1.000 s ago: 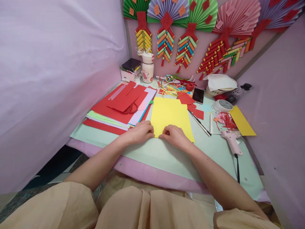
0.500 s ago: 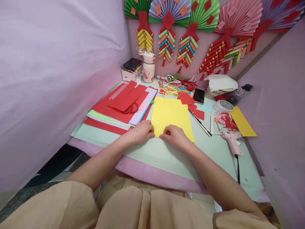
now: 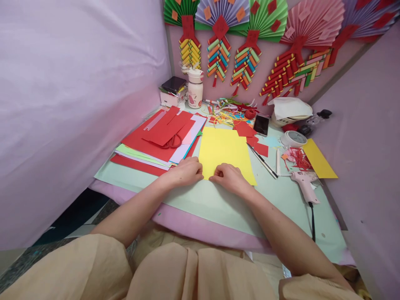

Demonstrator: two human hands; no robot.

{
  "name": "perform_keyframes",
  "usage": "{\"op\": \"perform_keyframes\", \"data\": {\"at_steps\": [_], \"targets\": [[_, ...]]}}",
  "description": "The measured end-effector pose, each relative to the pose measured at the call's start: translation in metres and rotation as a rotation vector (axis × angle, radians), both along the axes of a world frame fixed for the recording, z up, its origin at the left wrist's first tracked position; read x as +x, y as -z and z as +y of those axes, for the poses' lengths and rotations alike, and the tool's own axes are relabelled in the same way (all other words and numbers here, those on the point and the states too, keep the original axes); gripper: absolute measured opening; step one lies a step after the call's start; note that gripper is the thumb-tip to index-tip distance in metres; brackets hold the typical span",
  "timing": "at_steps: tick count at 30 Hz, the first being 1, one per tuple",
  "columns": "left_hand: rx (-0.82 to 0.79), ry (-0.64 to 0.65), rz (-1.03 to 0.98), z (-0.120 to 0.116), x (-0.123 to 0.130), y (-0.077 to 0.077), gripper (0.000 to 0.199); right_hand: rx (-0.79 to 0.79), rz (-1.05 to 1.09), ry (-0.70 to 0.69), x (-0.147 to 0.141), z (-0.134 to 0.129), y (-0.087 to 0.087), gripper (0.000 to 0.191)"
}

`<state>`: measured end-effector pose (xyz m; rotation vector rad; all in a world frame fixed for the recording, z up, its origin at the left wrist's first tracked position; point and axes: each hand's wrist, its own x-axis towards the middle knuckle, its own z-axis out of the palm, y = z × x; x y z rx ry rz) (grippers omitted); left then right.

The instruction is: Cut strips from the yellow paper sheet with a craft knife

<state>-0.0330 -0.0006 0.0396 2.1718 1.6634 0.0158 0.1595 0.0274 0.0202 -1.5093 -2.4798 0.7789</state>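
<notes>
A sheet of yellow paper (image 3: 223,148) lies flat on the pale green table top in front of me. At its near left corner, my left hand (image 3: 190,171) is closed, with thumb and fingers pinching the paper's edge. My right hand (image 3: 229,177) rests over the near edge, a little to the right, its fingers curled and pinching that edge too. To the left is a stack of coloured paper (image 3: 140,146), red on top, with red-handled scissors (image 3: 173,141) partly under a red piece. A pen (image 3: 262,161) lies right of the yellow sheet.
A pink glue gun (image 3: 305,187) with a black cord lies at the right, near a roll of tape (image 3: 293,138) and another yellow piece (image 3: 319,160). Behind are a phone (image 3: 261,125), paper scraps (image 3: 229,118) and a white bottle (image 3: 195,89). Paper fans (image 3: 267,18) hang on the wall.
</notes>
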Motion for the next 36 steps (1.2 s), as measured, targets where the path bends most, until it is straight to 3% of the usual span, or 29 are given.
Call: {"op": "perform_keyframes", "data": {"at_steps": [14, 22, 30, 36], "targets": [[0.012, -0.006, -0.004, 0.002, -0.001, 0.001, 0.014, 0.023, -0.023, 0.012, -0.013, -0.005, -0.007, 0.032], [0.091, -0.059, -0.09, -0.005, -0.021, -0.02, 0.015, 0.014, -0.016, 0.02, -0.013, -0.003, -0.003, 0.029], [0.005, -0.095, -0.003, -0.002, -0.014, 0.0, 0.02, 0.017, -0.007, 0.023, -0.013, -0.003, -0.001, 0.03], [-0.004, -0.104, 0.029, -0.003, -0.011, 0.0, 0.021, 0.017, -0.008, 0.027, -0.012, -0.002, 0.001, 0.032]]}}
